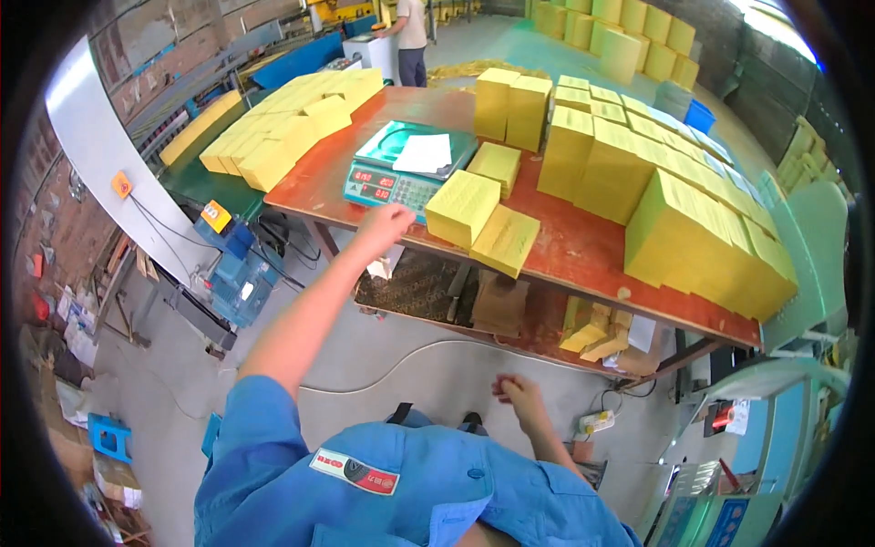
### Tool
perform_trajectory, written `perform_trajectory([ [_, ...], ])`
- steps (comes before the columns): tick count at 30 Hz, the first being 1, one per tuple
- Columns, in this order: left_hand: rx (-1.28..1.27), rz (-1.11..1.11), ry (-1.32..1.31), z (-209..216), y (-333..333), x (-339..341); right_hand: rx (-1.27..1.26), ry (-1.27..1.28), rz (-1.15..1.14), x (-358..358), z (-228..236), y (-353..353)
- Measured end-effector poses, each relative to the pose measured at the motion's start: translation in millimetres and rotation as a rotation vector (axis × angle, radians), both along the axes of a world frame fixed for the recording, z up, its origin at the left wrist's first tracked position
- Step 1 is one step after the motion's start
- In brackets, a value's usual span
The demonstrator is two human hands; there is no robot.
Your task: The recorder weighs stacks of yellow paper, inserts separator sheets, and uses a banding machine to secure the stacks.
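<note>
My left hand (386,225) reaches to the table's front edge, just before a teal digital scale (387,182). Its fingers are closed; whether they hold anything is hidden. White sheets (423,153) lie on the scale's plate. Right of the hand is a yellow block of stacked paper (463,202), with a lower yellow stack (507,239) at the table's edge and another stack (495,166) behind. Below the table edge, in front of my body, my right hand (521,397) hangs with fingers loosely bent and slightly apart, touching nothing.
Tall yellow stacks (597,164) line the right of the red table (583,251); more yellow bundles (283,132) lie at the left. A blue motor (241,287) stands left of the table. A cable (410,365) crosses the floor. Another person (412,41) stands far back.
</note>
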State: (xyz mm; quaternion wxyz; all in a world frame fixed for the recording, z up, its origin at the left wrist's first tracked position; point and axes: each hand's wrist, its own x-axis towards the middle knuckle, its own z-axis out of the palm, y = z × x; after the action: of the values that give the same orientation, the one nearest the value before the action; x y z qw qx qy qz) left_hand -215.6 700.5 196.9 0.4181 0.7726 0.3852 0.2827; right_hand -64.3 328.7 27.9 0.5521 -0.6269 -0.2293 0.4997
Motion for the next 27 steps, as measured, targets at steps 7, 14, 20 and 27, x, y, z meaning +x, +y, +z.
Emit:
perform_trajectory([
  [7,0.367,0.08,0.274,21,140,95,0.277,-0.03,0.149,64,138,169],
  [14,0.647,0.164,0.433,-24,214,142,0.31,-0.209,0.065,105,166,342],
  [20,0.581,0.088,0.582,-42,217,150,0.209,-0.431,-0.034,135,138,464],
  [27,0.589,0.122,0.515,-43,214,150,0.103,-0.412,0.016,148,131,513],
])
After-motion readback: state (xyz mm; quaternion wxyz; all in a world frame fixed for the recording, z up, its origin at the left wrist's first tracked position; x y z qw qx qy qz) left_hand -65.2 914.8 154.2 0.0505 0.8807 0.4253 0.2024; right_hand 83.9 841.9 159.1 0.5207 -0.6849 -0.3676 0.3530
